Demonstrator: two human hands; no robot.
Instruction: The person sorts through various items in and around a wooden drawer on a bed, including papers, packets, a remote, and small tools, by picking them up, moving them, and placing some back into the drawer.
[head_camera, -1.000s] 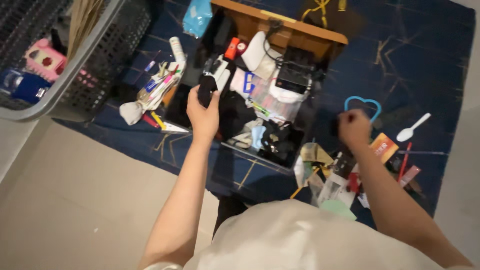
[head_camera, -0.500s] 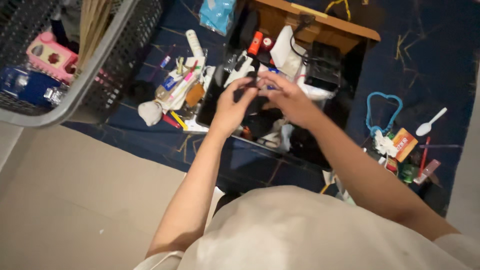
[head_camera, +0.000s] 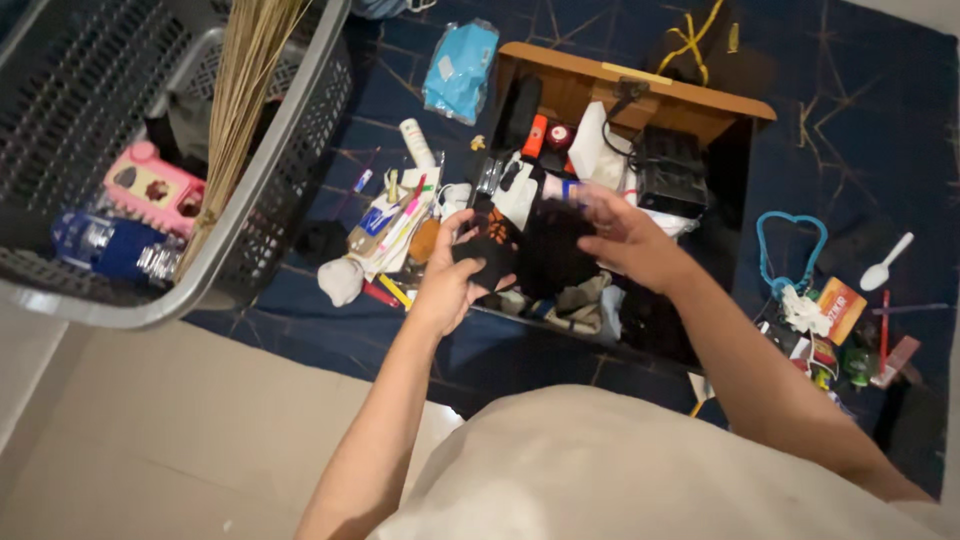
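Both my hands meet over a wooden drawer (head_camera: 640, 85) full of clutter. My left hand (head_camera: 450, 280) grips a small black object with orange marks (head_camera: 490, 245). My right hand (head_camera: 620, 235) reaches in from the right and its fingers touch the same black object, above a dark cloth (head_camera: 555, 255) that lies in the drawer. What kind of object it is cannot be made out.
A grey plastic laundry basket (head_camera: 270, 215) with a straw broom, a pink toy and a blue item stands at the left. On the dark blue mat (head_camera: 860, 120) lie a blue packet (head_camera: 462, 70), pens and tubes (head_camera: 395, 215), a blue heart-shaped ring (head_camera: 790, 250), a white spoon (head_camera: 885, 265).
My right hand came over from the small items at the right and joined my left hand at the black object. The view shifted slightly left.
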